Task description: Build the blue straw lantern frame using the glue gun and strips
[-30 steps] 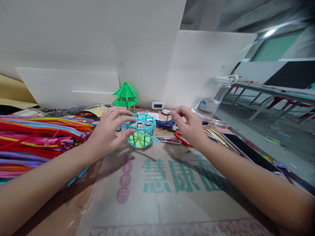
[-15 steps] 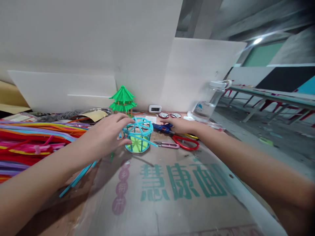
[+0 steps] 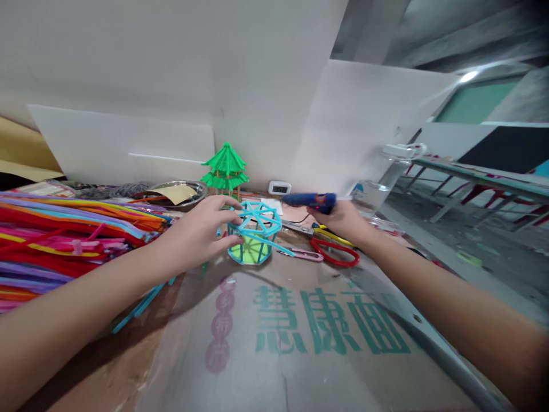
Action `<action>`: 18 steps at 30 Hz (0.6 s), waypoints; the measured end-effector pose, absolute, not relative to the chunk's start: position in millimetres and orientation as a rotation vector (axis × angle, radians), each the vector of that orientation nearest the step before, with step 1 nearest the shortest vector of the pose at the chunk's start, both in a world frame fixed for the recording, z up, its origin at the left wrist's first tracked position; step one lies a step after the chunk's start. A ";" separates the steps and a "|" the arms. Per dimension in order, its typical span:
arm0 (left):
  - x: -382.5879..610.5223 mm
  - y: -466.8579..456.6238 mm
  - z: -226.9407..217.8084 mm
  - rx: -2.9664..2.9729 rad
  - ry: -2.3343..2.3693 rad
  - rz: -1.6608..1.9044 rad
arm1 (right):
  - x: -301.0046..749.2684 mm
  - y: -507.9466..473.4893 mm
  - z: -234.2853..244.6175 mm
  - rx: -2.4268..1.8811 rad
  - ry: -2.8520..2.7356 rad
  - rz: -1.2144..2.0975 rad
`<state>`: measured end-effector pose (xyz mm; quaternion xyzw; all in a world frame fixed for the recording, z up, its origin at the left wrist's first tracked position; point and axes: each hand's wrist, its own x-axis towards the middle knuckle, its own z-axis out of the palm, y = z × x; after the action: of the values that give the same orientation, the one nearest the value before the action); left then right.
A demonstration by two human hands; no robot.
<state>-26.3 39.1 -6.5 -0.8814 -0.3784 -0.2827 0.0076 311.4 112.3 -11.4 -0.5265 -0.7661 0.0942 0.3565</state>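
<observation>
**Glue gun up in the right hand, blue frame at the left fingertips!**

Head view, with the clock centred on the light-blue frame (image 3: pixel 257 216), which stands upright mid-table: many-sided rim, spokes meeting at a hub, thin uprights, flat yellow-green base. At nine o'clock, the left hand (image 3: pixel 210 226) curves around its side, thumb and fingers apart; whether they press on it, I can't tell. Over at two, the right hand (image 3: pixel 347 220) has a firm grasp on a smooth blue glue gun (image 3: pixel 315 201), nozzle pointing to nine.

Crowded out here! One loose strut juts toward four, reaching pink snips (image 3: pixel 306 255); beyond them, glossy red-handled scissors (image 3: pixel 315 246) block the three o'clock side. A tiered green pagoda (image 3: pixel 227 166), ridged and peaked, crowds eleven; a white timer (image 3: pixel 279 187) sits at one; a clear bottle (image 3: pixel 380 183) stands past the right hand. Shiny metal bowl (image 3: pixel 201 189) at ten, fuzzy rainbow stems (image 3: pixel 64 240) heaped at nine, film-covered printed board (image 3: pixel 300 383) at six.
</observation>
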 end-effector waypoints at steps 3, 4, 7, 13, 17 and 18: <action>-25.9 38.9 -5.3 -2.806 -1.238 -0.948 | 305.2 79.7 -1.5 -1.247 -1.747 0.510; -26.2 38.9 -4.8 -2.810 -1.258 -0.971 | 301.5 67.7 -0.1 -1.185 -1.720 0.538; -27.0 38.7 -3.1 -2.815 -1.285 -1.008 | 290.6 37.7 -7.3 -1.164 -1.733 0.513; -26.6 37.3 -3.4 -2.816 -1.289 -0.977 | 287.9 23.4 -44.7 -1.221 -1.864 0.276; -26.3 37.5 -7.2 -2.787 -1.283 -0.955 | 288.5 20.3 -45.0 -1.023 -1.958 0.294; -26.3 37.8 -7.9 -2.777 -1.283 -0.952 | 288.1 18.6 -43.5 -0.968 -1.968 0.306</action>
<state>-26.3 37.8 -7.9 -0.8664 -0.4003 -0.2969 -0.0310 288.1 18.6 -43.5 -0.3910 -0.7949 0.1235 0.4473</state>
